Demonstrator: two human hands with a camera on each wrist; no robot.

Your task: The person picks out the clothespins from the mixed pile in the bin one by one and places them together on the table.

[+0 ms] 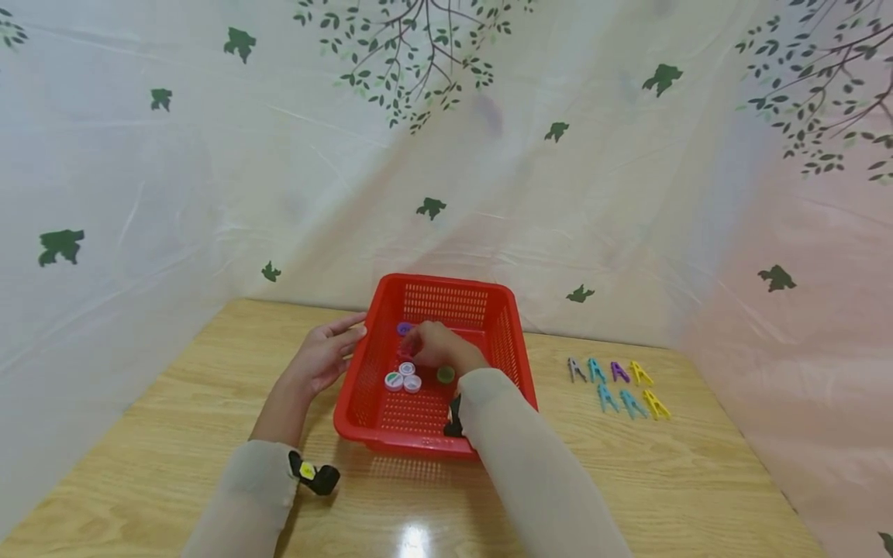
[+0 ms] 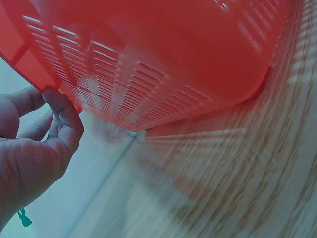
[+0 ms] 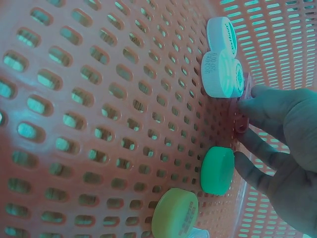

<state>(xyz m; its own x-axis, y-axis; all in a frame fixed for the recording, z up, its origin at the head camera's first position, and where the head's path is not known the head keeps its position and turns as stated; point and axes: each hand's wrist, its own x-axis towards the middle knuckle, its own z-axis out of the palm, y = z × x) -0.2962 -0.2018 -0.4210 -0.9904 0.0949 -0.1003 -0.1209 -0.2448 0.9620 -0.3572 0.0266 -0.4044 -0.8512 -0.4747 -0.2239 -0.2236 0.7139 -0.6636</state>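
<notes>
A red plastic basket (image 1: 432, 443) stands on the wooden table. My left hand (image 1: 326, 353) grips its left rim, the fingertips (image 2: 59, 99) at the edge in the left wrist view. Inside the basket, my right hand (image 1: 438, 346) pinches a small reddish piece (image 3: 241, 116), mostly covered by the fingers, so its kind is unclear. Three white bottle caps (image 1: 394, 380) lie close together beside that hand. A green bottle cap (image 3: 218, 171) and a yellowish one (image 3: 174, 214) are below the fingers in the right wrist view. Farther back lies a purple cap (image 1: 405, 328).
Several clothespins, among them a purple clothespin (image 1: 619, 372) and a yellow clothespin (image 1: 656, 404), lie in two rows right of the basket on the table (image 1: 698, 465). A pale curtain with leaf prints (image 1: 314, 178) hangs behind the table and along its sides.
</notes>
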